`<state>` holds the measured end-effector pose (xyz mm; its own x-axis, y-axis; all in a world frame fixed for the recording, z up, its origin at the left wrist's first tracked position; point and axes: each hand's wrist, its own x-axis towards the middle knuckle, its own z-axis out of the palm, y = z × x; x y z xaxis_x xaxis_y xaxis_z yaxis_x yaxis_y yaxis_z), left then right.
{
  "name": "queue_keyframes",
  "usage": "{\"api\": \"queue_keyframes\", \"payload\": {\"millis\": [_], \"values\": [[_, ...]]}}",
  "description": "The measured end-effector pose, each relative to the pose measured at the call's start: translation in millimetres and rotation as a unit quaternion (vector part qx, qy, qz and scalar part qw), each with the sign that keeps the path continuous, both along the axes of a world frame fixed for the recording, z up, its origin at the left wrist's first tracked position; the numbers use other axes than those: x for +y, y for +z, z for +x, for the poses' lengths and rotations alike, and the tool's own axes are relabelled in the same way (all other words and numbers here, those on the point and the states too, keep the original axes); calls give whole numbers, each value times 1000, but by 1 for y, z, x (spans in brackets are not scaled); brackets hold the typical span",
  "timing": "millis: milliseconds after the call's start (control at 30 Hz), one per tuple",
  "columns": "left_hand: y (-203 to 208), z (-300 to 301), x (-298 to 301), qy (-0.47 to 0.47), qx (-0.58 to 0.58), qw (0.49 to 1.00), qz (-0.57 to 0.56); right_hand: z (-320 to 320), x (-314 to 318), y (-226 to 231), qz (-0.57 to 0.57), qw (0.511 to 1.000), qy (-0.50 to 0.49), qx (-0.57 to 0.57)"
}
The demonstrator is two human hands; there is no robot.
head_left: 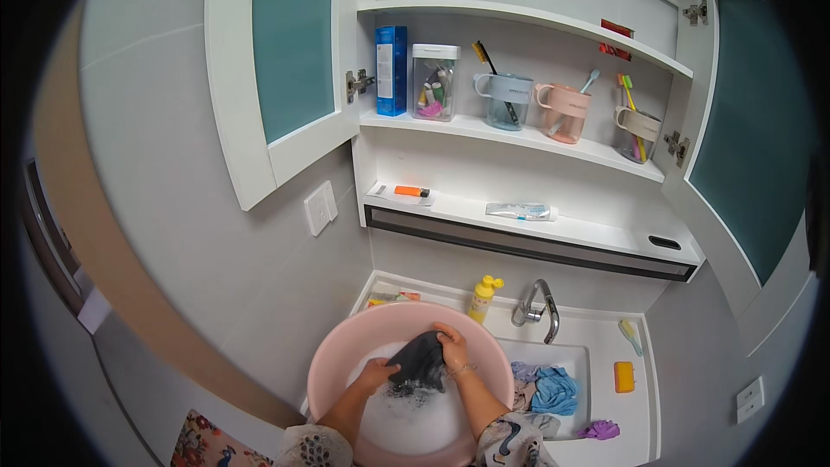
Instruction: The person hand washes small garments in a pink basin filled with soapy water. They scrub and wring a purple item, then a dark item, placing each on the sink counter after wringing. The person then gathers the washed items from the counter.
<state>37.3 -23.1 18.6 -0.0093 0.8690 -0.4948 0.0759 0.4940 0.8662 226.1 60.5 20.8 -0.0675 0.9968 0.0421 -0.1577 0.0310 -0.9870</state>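
A dark grey cloth [421,361] hangs between my two hands, its lower end dipping into foamy water. Closed on the cloth's left edge is my left hand [378,374]. My right hand [452,348] grips its upper right corner, a little higher and near the far wall of the basin. Around both hands stands a large pink basin [333,348], with white suds [406,424] covering the water in it. The garment's exact kind cannot be made out.
Right of the basin, a white sink [581,372] holds wet blue cloth [554,391] and other laundry. Behind stand a yellow bottle [484,298] and a chrome tap [538,307]. An orange soap bar [623,377] and purple scrubber [600,430] lie rightward. Open cabinet doors [290,52] flank shelves of cups.
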Motion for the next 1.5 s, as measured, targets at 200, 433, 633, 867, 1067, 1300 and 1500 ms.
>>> {"api": "queue_keyframes", "payload": {"millis": [200,433,633,867,1067,1300,1500], "values": [[9,19,10,283,-297,898,158,-33,-61,39,99,967,-24,-235],[23,70,-19,285,-372,883,-12,-41,-60,27,241,843,84,-473],[-23,42,-2,168,-413,894,50,-60,-99,44,309,849,98,-417],[34,65,-14,203,-377,903,-35,-26,-29,10,55,932,-12,-358],[14,2,5,219,-431,869,104,-18,-32,21,-74,962,242,-105],[4,4,8,257,-88,956,114,-17,-17,0,93,975,108,-169],[-26,16,-1,255,-413,874,28,-67,-97,44,252,875,135,-389]]}}
